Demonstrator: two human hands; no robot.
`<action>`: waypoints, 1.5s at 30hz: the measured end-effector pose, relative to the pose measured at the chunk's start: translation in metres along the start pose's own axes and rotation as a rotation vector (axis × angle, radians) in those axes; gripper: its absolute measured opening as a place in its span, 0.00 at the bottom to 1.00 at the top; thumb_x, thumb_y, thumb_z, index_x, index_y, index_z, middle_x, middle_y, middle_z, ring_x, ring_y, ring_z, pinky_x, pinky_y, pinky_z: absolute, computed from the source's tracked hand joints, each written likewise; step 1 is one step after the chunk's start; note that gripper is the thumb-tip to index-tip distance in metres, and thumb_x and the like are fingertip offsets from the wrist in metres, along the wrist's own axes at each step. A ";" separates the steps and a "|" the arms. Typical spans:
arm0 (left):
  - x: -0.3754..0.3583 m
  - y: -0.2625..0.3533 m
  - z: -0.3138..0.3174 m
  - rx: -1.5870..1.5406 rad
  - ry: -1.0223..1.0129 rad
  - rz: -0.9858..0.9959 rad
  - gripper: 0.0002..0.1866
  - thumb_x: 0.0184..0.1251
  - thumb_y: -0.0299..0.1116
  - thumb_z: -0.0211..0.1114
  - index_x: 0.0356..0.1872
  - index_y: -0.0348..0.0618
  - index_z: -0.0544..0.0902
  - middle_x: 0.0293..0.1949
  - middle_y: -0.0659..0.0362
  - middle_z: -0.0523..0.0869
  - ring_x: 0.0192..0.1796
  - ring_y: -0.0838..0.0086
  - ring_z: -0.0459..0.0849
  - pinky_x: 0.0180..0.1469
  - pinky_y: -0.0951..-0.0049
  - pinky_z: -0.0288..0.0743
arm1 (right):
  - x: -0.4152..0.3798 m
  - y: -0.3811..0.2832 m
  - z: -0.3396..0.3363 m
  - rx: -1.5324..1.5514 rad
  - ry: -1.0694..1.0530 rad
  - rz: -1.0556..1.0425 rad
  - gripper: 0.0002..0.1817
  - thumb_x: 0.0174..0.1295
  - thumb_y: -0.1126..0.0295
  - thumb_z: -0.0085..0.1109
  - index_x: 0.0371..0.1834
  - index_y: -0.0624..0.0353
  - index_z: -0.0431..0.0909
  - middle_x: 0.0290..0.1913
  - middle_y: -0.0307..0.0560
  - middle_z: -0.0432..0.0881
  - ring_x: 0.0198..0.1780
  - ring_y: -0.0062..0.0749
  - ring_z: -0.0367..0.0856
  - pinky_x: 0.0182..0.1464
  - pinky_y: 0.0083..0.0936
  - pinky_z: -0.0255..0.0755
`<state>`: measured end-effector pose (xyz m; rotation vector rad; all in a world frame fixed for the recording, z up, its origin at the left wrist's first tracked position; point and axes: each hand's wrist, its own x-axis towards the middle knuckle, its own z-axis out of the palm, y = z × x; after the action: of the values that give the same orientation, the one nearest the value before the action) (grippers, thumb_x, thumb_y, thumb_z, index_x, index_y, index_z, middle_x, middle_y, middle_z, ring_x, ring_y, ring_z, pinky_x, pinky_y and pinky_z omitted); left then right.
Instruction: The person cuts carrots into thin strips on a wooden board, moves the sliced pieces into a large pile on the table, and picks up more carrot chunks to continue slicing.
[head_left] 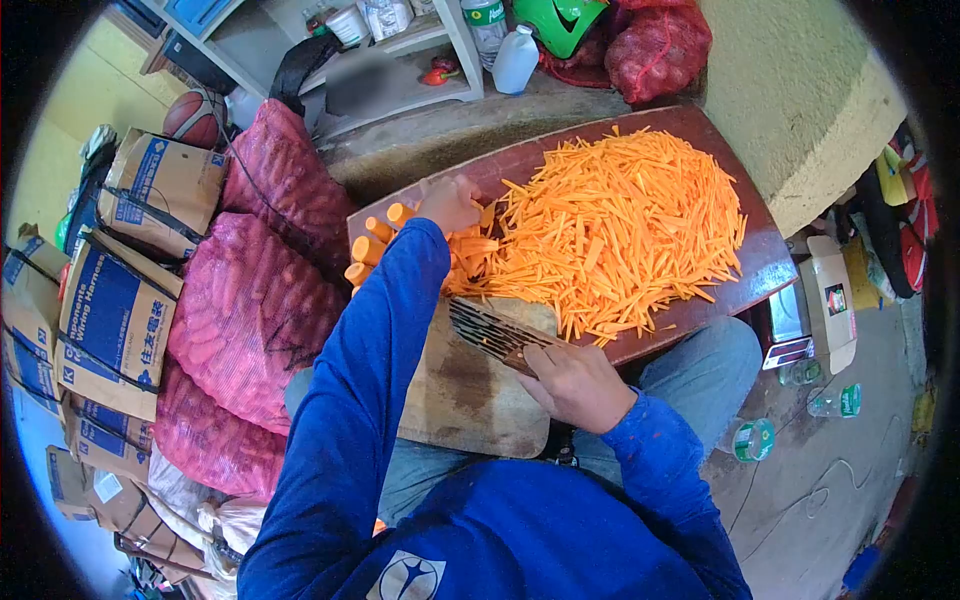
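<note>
I see right hand [590, 385] pinching knife [488, 330] over board [470, 395], likely parked while left hand [452, 200] reaches carrots [378, 229] near table's [768, 262] far edge; left grip unclear.

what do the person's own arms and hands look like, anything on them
Both arms are in long, bright blue sleeves, left and right, reaching about to the wrists. The right sleeve shows small reddish specks near its cuff. The left hand and right hand wear no gloves; the left is too blurred for finer detail.
</note>
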<state>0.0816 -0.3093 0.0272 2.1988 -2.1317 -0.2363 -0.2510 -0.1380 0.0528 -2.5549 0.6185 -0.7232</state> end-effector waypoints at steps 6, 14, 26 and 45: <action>-0.012 0.006 0.004 -0.024 0.049 0.053 0.19 0.56 0.39 0.78 0.50 0.51 0.96 0.52 0.49 0.95 0.60 0.49 0.90 0.69 0.32 0.70 | 0.000 -0.003 -0.004 -0.006 -0.040 0.028 0.15 0.73 0.61 0.69 0.41 0.61 0.76 0.31 0.55 0.86 0.33 0.55 0.89 0.33 0.48 0.82; -0.029 0.010 0.001 0.011 0.045 0.205 0.17 0.62 0.34 0.77 0.53 0.48 0.94 0.51 0.45 0.95 0.58 0.50 0.91 0.69 0.38 0.75 | 0.000 -0.001 0.002 -0.024 -0.033 0.010 0.15 0.72 0.59 0.69 0.41 0.60 0.77 0.31 0.54 0.86 0.32 0.53 0.89 0.32 0.47 0.82; -0.027 0.013 0.004 0.108 -0.024 0.313 0.19 0.60 0.31 0.72 0.54 0.55 0.92 0.54 0.53 0.90 0.63 0.53 0.87 0.65 0.43 0.73 | -0.003 0.002 0.006 0.001 -0.039 0.020 0.15 0.68 0.62 0.72 0.44 0.59 0.78 0.33 0.55 0.85 0.34 0.55 0.87 0.32 0.47 0.80; -0.050 0.006 -0.028 -0.403 0.249 0.319 0.10 0.68 0.29 0.76 0.47 0.40 0.89 0.42 0.44 0.93 0.48 0.49 0.93 0.50 0.54 0.84 | -0.003 0.003 0.001 0.010 -0.058 0.008 0.16 0.71 0.59 0.70 0.43 0.60 0.78 0.32 0.56 0.87 0.33 0.56 0.89 0.32 0.49 0.82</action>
<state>0.0788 -0.2616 0.0590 1.5597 -2.0409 -0.3178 -0.2533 -0.1388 0.0492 -2.5531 0.6041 -0.6453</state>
